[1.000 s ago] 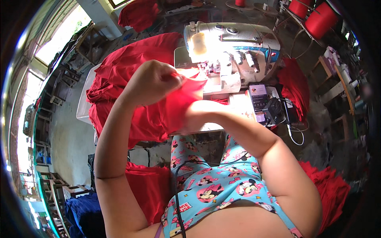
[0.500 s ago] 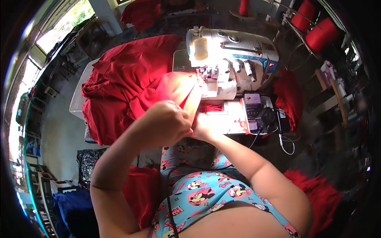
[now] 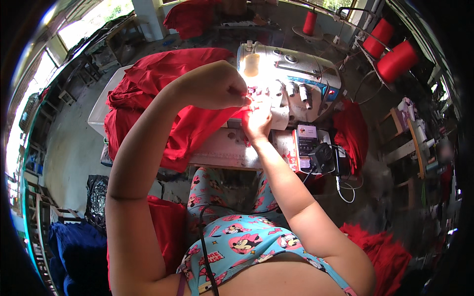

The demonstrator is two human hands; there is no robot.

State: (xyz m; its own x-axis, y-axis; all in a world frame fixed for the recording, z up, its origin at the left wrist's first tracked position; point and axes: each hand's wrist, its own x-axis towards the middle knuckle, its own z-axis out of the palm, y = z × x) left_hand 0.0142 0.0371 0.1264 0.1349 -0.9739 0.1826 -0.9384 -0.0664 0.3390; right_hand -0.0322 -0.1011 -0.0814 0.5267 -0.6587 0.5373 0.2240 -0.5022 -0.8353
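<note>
A piece of red cloth (image 3: 202,128) spreads across the left of the sewing machine's table, its edge running up to the brightly lit needle area. My left hand (image 3: 219,86), bent at the wrist, is closed on that edge just left of the presser foot. Close beside it, my right hand (image 3: 257,123) is also closed, its fingertips at the cloth edge in front of the foot. Glare washes out the fingertips and the stitching spot. The grey and blue sewing machine (image 3: 316,71) stands directly beyond and to the right of both hands.
A white plastic tub (image 3: 100,116) holds the heaped red fabric at left. On the table's right lie a phone (image 3: 307,135) and a black charger (image 3: 322,154) with cables. Red thread cones (image 3: 397,61) stand at far right. Dark blue cloth (image 3: 79,251) is piled at lower left.
Both hands have moved forward from the table's front to the needle area, the cloth edge going with them. The table top in front of the machine is now more exposed.
</note>
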